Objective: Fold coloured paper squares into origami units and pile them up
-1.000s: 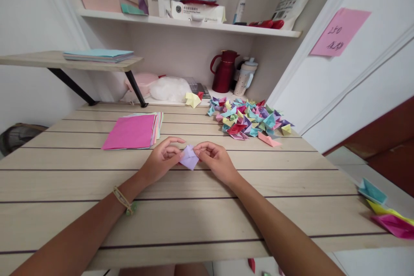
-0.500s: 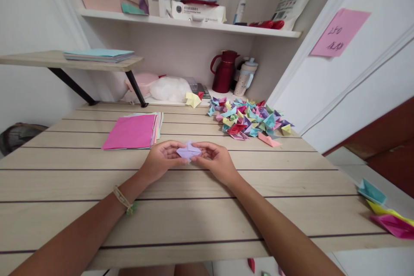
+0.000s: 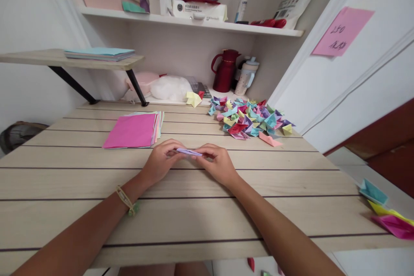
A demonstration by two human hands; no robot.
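Between my two hands, just above the wooden table (image 3: 194, 220), is a small folded piece of purple paper (image 3: 189, 152), seen nearly edge-on as a thin strip. My left hand (image 3: 161, 159) pinches its left end, thumb below and fingers above. On the opposite end, my right hand (image 3: 217, 161) is closed in the same kind of pinch. Left of my left hand lies a stack of coloured paper squares (image 3: 131, 130), a pink sheet on top. Beyond my right hand spreads a heap of small folded paper boats (image 3: 249, 118) in many colours.
A yellow folded paper piece (image 3: 193, 99) lies at the table's back. Behind stand a dark red jug (image 3: 225, 71) and a pale cup (image 3: 246, 77). A raised wooden shelf (image 3: 97, 64) overhangs the back left. Larger folded papers, one teal (image 3: 373, 192), sit at the right edge.
The purple paper has turned from showing its wide, diamond-like face to lying almost edge-on. Both hands keep hold of it in nearly the same place.
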